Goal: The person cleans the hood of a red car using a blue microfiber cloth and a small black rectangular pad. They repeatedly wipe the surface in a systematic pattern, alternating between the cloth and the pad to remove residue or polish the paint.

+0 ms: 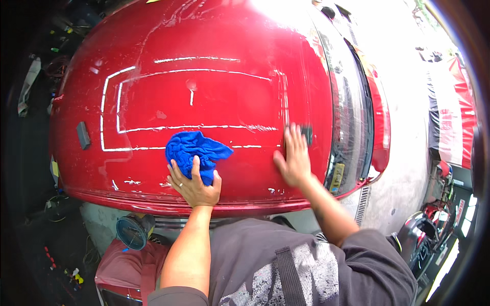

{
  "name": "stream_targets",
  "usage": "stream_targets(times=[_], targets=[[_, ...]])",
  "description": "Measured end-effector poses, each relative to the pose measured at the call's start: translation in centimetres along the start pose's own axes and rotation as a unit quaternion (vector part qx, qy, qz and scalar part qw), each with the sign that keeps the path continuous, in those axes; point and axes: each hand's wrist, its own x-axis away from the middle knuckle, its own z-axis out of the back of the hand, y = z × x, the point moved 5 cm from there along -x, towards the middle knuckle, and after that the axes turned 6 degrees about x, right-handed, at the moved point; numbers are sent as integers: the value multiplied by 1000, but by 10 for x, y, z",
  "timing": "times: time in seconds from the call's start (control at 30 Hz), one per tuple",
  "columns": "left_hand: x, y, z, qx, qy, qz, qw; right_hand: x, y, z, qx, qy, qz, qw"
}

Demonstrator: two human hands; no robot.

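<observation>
A red car hood (224, 102) spreads out before me, with white streaks and lines across its glossy surface. Against a crumpled blue cloth (193, 148) rests my left hand (196, 187), its fingers spread and a ring on one of them. Part of the cloth lies between the index finger and thumb. Farther right, close to the windshield side, my right hand (295, 160) is smeared by motion. Its outstretched fingers lie over a small dark block (307, 135), pressed flat on the hood; the fingers hide much of the block.
A grey block (82, 135) lies at the hood's left end. The windshield (344, 102) and a wiper border the right. Below left, a round blue fan-like object (131, 232) stands beside a dull red cover (130, 265). A red-and-white sheet (454, 112) hangs far right.
</observation>
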Motion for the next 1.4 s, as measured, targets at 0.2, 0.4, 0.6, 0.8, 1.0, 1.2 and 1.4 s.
stream_targets(times=[0.2, 0.4, 0.6, 0.8, 1.0, 1.2, 1.4], targets=[[6, -1, -4, 9, 2, 0, 1000, -48, 33, 9, 24, 4, 25, 999], [0, 5, -7, 19, 7, -54, 998, -370, 169, 43, -49, 42, -70, 995], [6, -4, 2, -14, -4, -22, 1000, -237, 57, 7, 69, 66, -1, 995], [2, 2, -4, 2, -1, -10, 1000, 26, -25, 1, 14, -93, 61, 994], [8, -2, -2, -4, -2, -35, 999, -260, 46, 25, 35, 33, 37, 998], [-2, 3, -7, 16, -1, -55, 998, -399, 111, 22, 83, 72, 18, 994], [3, -6, 0, -7, 1, -13, 1000, -95, -32, 23, 77, -36, 66, 994]])
